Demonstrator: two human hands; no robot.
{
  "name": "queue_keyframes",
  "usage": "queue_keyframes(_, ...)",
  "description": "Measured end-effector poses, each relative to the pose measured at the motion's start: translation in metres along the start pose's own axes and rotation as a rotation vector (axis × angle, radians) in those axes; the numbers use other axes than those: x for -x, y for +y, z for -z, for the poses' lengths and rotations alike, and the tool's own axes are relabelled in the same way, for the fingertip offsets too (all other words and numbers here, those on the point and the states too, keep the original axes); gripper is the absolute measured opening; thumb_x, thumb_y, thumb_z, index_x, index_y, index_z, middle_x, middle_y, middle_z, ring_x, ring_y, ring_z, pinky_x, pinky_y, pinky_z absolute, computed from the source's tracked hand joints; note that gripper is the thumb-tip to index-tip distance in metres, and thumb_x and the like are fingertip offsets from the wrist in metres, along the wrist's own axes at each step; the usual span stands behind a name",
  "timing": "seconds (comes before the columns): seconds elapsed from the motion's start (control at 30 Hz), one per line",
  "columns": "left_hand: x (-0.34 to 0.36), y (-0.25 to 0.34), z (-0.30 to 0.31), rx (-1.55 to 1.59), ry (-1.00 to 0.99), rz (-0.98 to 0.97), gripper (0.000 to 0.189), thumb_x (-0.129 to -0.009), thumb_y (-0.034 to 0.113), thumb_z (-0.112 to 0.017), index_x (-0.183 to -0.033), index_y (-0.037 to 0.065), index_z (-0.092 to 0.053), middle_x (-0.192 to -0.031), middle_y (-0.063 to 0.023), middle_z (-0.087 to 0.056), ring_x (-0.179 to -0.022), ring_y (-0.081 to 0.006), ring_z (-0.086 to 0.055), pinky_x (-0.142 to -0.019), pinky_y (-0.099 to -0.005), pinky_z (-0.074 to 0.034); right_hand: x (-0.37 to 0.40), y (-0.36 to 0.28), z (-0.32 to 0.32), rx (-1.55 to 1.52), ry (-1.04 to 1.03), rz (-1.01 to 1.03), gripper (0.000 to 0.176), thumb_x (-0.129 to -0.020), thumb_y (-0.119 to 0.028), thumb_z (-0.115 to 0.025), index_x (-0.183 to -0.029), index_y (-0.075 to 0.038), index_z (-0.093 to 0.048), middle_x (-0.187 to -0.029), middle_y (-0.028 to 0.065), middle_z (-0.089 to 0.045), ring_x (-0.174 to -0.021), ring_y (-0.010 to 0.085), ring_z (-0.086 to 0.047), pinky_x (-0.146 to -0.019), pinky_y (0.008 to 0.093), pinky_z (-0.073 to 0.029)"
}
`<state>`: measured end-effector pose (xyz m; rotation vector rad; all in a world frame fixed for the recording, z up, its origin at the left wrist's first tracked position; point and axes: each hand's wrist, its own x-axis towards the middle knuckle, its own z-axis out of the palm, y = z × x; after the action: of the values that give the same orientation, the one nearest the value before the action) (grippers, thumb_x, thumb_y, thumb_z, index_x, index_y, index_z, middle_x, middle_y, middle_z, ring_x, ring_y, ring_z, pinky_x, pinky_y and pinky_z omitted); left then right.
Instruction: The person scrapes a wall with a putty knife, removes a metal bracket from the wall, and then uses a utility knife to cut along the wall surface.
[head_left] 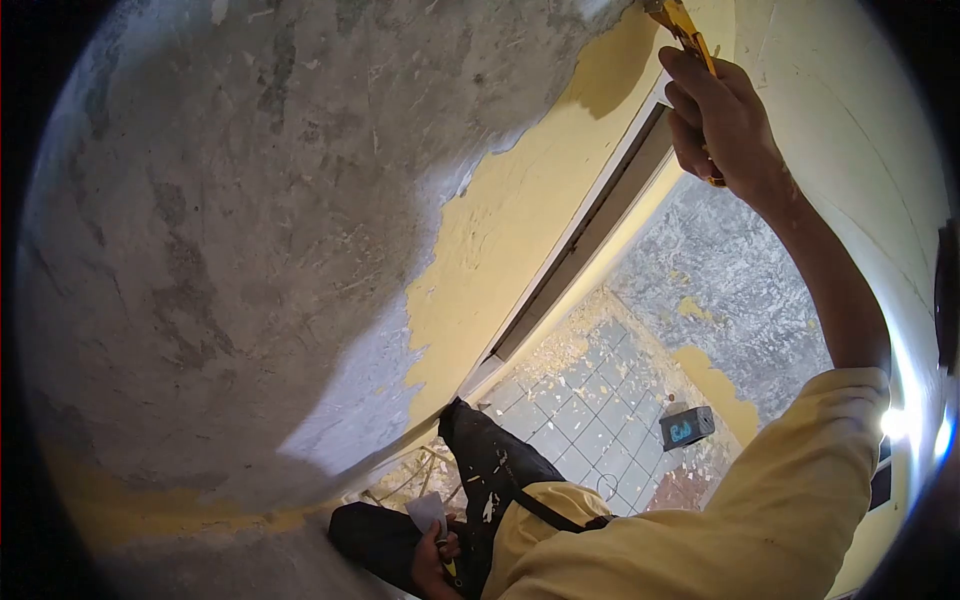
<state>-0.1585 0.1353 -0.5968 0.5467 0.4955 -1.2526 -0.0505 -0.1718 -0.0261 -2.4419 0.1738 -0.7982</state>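
My right hand is raised at the upper right, its fingers wrapped round a yellow-and-black handled tool. The tool's far end meets the top edge of the view by the yellow paint on the wall, so its working tip is hard to make out. Low down, in front of my dark trousers, my left hand is closed on a scraper. Its flat pale blade points up, and a bit of yellow handle shows below the fingers.
Bare grey wall borders the ragged paint edge. A long recessed frame runs beside the yellow strip. Below, paint flakes litter the tiled floor, where a dark box with blue lettering stands. A bright lamp shines at the right.
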Motion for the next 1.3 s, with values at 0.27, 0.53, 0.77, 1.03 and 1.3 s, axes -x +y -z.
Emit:
queue_keyframes(0.27, 0.003, 0.004, -0.004, -0.056, -0.021, -0.01, 0.039, -0.094, 0.035, -0.039, -0.119, 0.005, -0.047, -0.058, -0.0003, -0.041, -0.042, -0.0067, -0.032, -0.044, -0.0221, -0.029, 0.004, -0.005, -0.018, -0.2, 0.09, -0.043, 0.033, -0.092, -0.026, -0.042, -0.067, -0.004, -0.045, -0.04, -0.0019, -0.037, -0.028, 0.0059, -0.034, -0.028, 0.0229, -0.026)
queue_keyframes(0.53, -0.002, 0.007, -0.002, -0.059, 0.034, 0.027, 0.038, -0.094, 0.032, -0.038, -0.117, 0.003, -0.048, -0.058, -0.0006, -0.041, -0.043, -0.0059, -0.031, -0.043, -0.0218, -0.029, 0.004, 0.001, -0.026, -0.123, 0.172, 0.014, 0.035, -0.092, -0.028, -0.043, -0.072, 0.0, -0.051, -0.039, -0.0022, -0.037, -0.031, 0.0052, -0.036, -0.032, 0.0222, -0.03)
queue_keyframes(0.77, -0.006, 0.004, 0.004, -0.067, -0.011, -0.009, 0.038, -0.094, 0.033, -0.039, -0.116, 0.004, -0.049, -0.057, 0.0001, -0.039, -0.043, -0.0059, -0.031, -0.043, -0.0217, -0.029, 0.003, -0.007, -0.007, 0.077, 0.038, -0.061, 0.034, -0.093, -0.029, -0.042, -0.087, 0.003, -0.052, -0.04, -0.0018, -0.039, -0.027, 0.0057, -0.033, -0.027, 0.0217, -0.028)
queue_keyframes(1.03, -0.014, 0.005, 0.016, -0.064, 0.011, 0.035, 0.037, -0.094, 0.034, -0.037, -0.114, 0.005, -0.049, -0.056, 0.0006, -0.038, -0.041, -0.0071, -0.03, -0.042, -0.0237, -0.028, -0.02, -0.006, 0.034, 0.829, 0.115, 0.267, 0.028, -0.09, -0.022, -0.048, -0.094, 0.004, -0.058, -0.053, 0.0051, -0.046, -0.048, 0.009, -0.04, -0.047, 0.0282, -0.036)
queue_keyframes(1.3, -0.018, 0.001, 0.027, -0.073, 0.004, -0.001, 0.038, -0.094, 0.033, -0.037, -0.116, 0.005, -0.048, -0.058, -0.0008, -0.04, -0.041, -0.007, -0.03, -0.041, -0.0227, -0.028, -0.012, -0.017, 0.026, 0.587, 0.041, 0.017, 0.036, -0.093, -0.029, -0.042, -0.078, 0.0, -0.056, -0.045, 0.0004, -0.042, -0.037, 0.0071, -0.043, -0.035, 0.0245, -0.037)
